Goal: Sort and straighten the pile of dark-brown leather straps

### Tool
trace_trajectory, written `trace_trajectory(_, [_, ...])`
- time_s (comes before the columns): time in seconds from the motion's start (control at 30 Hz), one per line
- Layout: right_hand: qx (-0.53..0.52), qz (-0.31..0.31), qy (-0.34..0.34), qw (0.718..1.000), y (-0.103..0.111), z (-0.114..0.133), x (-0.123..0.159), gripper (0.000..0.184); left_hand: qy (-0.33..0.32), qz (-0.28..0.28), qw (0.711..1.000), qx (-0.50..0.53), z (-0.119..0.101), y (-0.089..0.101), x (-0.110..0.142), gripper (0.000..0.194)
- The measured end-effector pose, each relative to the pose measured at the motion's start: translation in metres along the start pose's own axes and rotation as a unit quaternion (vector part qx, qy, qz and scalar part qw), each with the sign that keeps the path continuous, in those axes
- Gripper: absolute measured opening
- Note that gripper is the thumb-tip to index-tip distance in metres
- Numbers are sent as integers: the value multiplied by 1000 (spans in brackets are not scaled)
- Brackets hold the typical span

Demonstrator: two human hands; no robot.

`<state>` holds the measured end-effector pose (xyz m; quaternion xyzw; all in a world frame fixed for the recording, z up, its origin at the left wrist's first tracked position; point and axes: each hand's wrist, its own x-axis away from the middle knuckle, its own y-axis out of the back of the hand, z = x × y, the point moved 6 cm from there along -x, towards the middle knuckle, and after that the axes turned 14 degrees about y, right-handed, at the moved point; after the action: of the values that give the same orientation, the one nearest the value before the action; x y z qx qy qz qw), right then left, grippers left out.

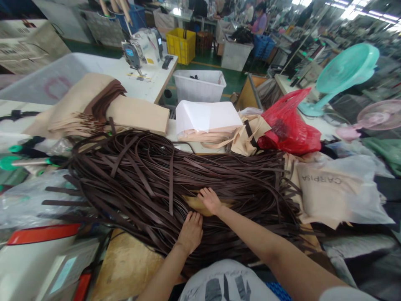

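Two hands on a heap of dark brown straps (pixel 140 175) spread over the desk (pixel 202 148); left hand (pixel 190 232) has bent fingers against the near straps, right hand (pixel 209 201) is half open over a tan patch (pixel 196 203) showing between them, and I can't tell if either grips anything. Straps look mostly loose and tangled, some running roughly side by side, no tied bundle visible, so sorting seems barely advanced, with most left unordered.
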<state>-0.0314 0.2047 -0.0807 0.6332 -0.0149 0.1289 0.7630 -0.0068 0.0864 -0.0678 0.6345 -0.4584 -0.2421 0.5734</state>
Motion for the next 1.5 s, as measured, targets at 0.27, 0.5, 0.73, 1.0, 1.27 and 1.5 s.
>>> trace_trajectory(0.27, [-63,6,-66,996,8,-19,14,18,-40,-15,999,16,3,18,-5,38])
trace_trajectory(0.5, [-88,24,-71,993,4,4,42,22,-40,-55,997,43,8,13,-1,41])
trace_trajectory(0.73, [-108,62,-7,992,-14,29,52,22,-7,-99,994,51,12,4,2,38])
trace_trajectory(1.0, [-23,-9,-146,989,4,-22,25,26,-38,-98,993,53,12,14,-1,28])
trace_trajectory(1.27, [-40,-1,-78,996,-10,-1,32,19,-30,-84,995,53,13,12,-1,25])
trace_trajectory(1.5, [-86,43,38,995,-14,18,43,18,-46,-86,993,66,12,17,-3,24])
